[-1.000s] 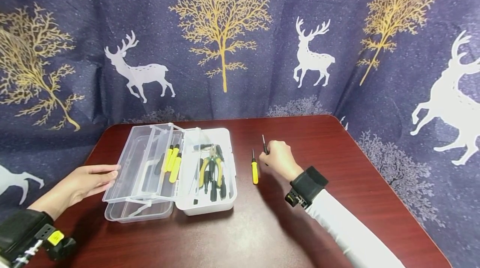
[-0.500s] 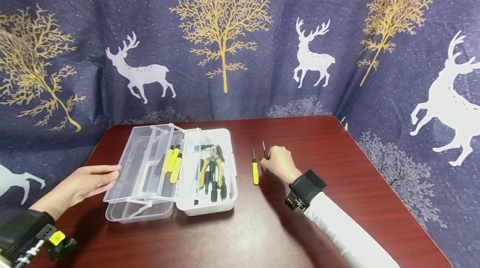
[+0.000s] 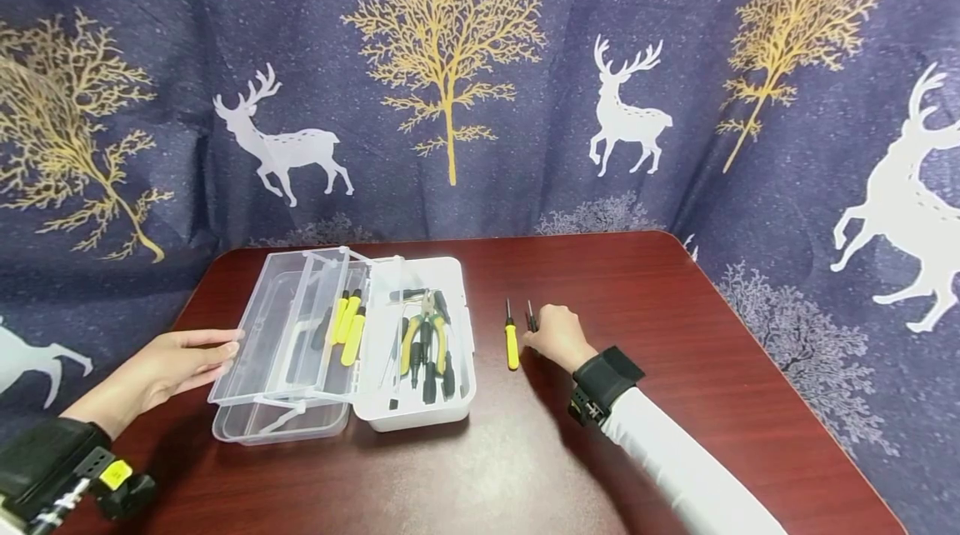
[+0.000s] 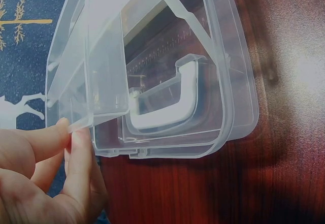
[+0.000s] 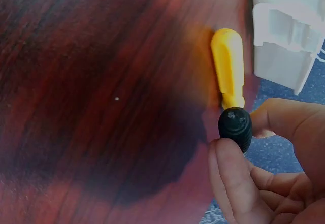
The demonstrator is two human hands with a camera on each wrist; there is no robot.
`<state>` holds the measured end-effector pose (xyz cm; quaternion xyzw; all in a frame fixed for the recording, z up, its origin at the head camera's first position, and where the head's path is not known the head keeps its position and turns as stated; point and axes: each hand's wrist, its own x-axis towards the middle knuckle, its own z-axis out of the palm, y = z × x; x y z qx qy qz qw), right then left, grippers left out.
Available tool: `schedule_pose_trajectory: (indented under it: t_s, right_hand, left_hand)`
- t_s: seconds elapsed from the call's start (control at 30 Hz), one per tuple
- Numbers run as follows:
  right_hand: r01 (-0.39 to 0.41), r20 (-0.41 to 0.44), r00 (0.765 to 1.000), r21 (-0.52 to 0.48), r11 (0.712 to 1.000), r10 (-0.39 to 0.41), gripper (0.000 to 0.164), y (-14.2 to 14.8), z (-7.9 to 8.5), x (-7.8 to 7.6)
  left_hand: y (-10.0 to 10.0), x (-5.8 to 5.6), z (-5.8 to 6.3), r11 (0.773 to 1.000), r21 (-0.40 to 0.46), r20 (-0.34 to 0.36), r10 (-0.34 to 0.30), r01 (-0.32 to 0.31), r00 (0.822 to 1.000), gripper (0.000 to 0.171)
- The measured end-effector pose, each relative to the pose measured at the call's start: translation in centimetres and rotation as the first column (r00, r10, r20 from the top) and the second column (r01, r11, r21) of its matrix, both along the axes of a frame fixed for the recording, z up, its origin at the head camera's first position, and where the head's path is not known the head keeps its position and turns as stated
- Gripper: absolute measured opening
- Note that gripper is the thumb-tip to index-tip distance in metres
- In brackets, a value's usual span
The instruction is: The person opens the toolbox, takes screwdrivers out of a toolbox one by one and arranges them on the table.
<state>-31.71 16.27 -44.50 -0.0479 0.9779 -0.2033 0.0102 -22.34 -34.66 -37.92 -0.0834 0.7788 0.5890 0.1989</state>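
Between thumb and fingers, my right hand [image 3: 561, 337] pinches a screwdriver with a black handle [image 5: 235, 125]. Its thin shaft [image 3: 531, 312] points away from me, beside a yellow-handled screwdriver [image 3: 512, 343] on the table. My left hand [image 3: 167, 367] pinches the edge of a clear plastic tray [image 4: 106, 76] on the opened toolbox. Several yellow-handled tools [image 3: 351, 335] are seen through the clear plastic. In the white toolbox base [image 3: 468, 402] lie yellow-handled pliers [image 3: 439, 345] and several black-handled tools [image 3: 429, 383].
The toolbox's clear lid [image 3: 322, 427] lies folded out on the left, with a white handle [image 4: 188, 99]. All stands on a dark red wooden table [image 3: 480, 485]. Behind it hangs a blue curtain [image 3: 480, 210] with deer and trees.
My right hand has moved a little towards me, bringing the black-handled screwdriver back until its tip is about level with the yellow one's. The left hand keeps its place on the tray.
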Motion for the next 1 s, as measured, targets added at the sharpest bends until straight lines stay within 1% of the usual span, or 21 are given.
schedule_pose_trajectory:
  t_s: [0.13, 0.27, 0.5, 0.73, 0.9, 1.0]
  right_hand:
    - [0.005, 0.028, 1.000, -0.009, 1.000, -0.005, 0.040, -0.1, -0.2, 0.0]
    - [0.006, 0.040, 0.999, 0.009, 1.000, -0.006, 0.039, -0.1, -0.4, 0.0]
    - [0.006, 0.021, 1.000, 0.011, 1.000, -0.006, 0.038, 0.0, -0.8, -0.1]
    - [0.005, 0.005, 1.000, 0.043, 0.999, -0.005, 0.037, 0.1, -1.3, -0.3]
    - [0.010, 0.011, 1.000, 0.037, 0.999, -0.010, 0.037, 0.1, -1.3, -0.3]
    - [0.010, 0.015, 1.000, 0.033, 0.999, -0.010, 0.038, 0.0, -1.2, -0.2]
  left_hand:
    - [0.1, 0.0, 0.1, 1.000, -0.003, -0.001, 0.000, 0.000, 1.000, 0.026]
    - [0.1, 0.1, 0.2, 1.000, -0.012, -0.001, 0.004, -0.004, 1.000, 0.024]
    - [0.1, 0.1, 0.2, 0.999, -0.042, -0.004, 0.002, -0.002, 1.000, 0.020]
    - [0.2, 0.1, 0.2, 0.999, -0.038, -0.006, 0.002, -0.003, 1.000, 0.019]
    - [0.2, 0.1, 0.4, 0.999, -0.050, -0.009, 0.000, -0.001, 1.000, 0.019]
    - [0.3, 0.1, 0.5, 0.997, -0.071, -0.012, -0.005, 0.004, 1.000, 0.021]
